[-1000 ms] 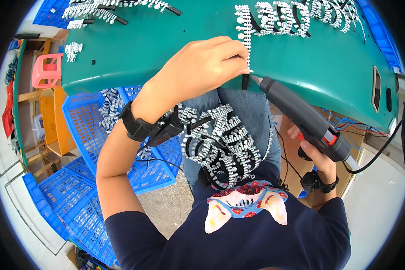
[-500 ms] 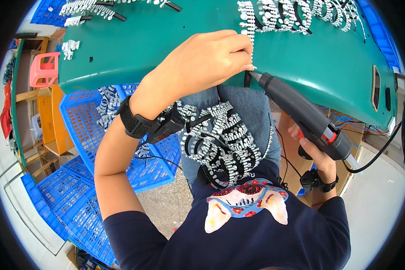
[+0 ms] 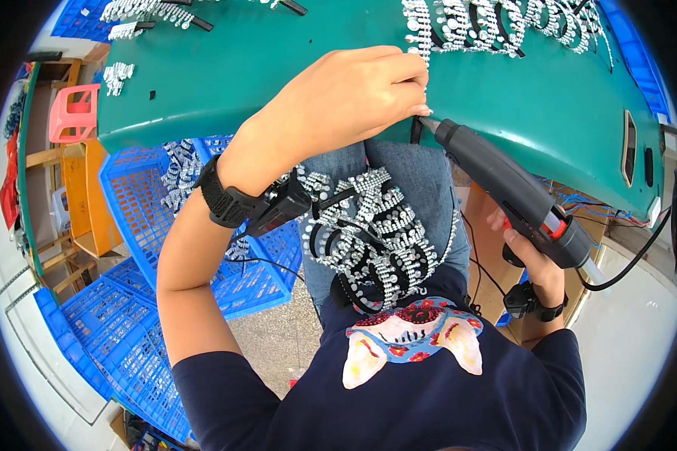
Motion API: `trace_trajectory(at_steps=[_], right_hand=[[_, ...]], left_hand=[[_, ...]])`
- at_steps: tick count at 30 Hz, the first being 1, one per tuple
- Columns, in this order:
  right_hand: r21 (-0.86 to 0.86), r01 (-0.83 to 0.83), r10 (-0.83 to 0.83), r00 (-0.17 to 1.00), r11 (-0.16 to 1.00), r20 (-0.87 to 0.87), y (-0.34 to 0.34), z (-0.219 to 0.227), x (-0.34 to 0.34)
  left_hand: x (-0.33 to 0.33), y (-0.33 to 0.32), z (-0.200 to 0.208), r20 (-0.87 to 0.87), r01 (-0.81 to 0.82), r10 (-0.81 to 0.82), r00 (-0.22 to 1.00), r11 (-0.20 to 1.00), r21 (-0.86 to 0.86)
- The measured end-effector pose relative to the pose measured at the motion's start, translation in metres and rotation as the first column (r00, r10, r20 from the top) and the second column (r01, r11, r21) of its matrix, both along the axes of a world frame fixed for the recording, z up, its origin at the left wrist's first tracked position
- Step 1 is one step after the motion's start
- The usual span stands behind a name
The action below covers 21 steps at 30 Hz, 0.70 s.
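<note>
My left hand (image 3: pixel 361 90) is closed in a pinch at the table's near edge, on a black band (image 3: pixel 416 131) whose end hangs below my fingertips. A silver rhinestone trim strip (image 3: pixel 417 22) runs up from the same fingers onto the table. Gripped in my right hand (image 3: pixel 520 244) is a black glue gun (image 3: pixel 489 165), pointing up and left. Its metal nozzle sits right beside my left fingertips, at the black band; whether they touch I cannot tell. On my lap rests a pile of black headbands with silver rhinestone trim (image 3: pixel 376 233).
Decorated headbands (image 3: pixel 489 30) lie along the far right of the green table (image 3: pixel 241 68); more trimmed bands (image 3: pixel 154 13) are at far left. Blue crates (image 3: pixel 128 331) stand at lower left, one holding rhinestone pieces (image 3: pixel 180 177). A black cord (image 3: pixel 632 274) trails from the glue gun.
My left hand and the glue gun have shifted very slightly to the right together. The nozzle remains beside my left fingertips.
</note>
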State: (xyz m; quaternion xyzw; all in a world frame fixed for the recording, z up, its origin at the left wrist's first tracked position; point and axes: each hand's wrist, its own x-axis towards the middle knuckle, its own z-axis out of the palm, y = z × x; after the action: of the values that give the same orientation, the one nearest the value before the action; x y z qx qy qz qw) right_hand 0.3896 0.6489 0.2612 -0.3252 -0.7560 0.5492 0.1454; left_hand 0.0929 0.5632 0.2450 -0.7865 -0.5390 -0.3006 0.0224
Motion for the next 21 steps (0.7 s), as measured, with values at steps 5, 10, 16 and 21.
trace_trajectory(at_steps=[5, 10, 16, 21], right_hand=[[-0.011, -0.047, 0.047, 0.998, 0.999, 0.034, 0.004, 0.004, -0.003], [0.02, -0.03, 0.03, 0.999, 0.999, -0.01, 0.003, 0.002, -0.002], [0.307, -0.081, 0.036, 0.988, 0.948, 0.149, 0.002, -0.002, 0.007], [0.193, -0.017, -0.019, 0.983, 0.981, 0.184, 0.001, 0.0, 0.006]], left_hand=[[0.0, -0.001, 0.0, -0.008, -0.019, 0.019, 1.0, 1.0, -0.013], [0.001, 0.0, 0.0, -0.01, -0.02, 0.019, 1.0, 1.0, -0.018], [0.001, -0.001, 0.0, -0.006, -0.028, 0.028, 1.0, 1.0, -0.014], [0.001, -0.001, 0.0, -0.013, -0.033, 0.033, 0.999, 0.999, -0.019]])
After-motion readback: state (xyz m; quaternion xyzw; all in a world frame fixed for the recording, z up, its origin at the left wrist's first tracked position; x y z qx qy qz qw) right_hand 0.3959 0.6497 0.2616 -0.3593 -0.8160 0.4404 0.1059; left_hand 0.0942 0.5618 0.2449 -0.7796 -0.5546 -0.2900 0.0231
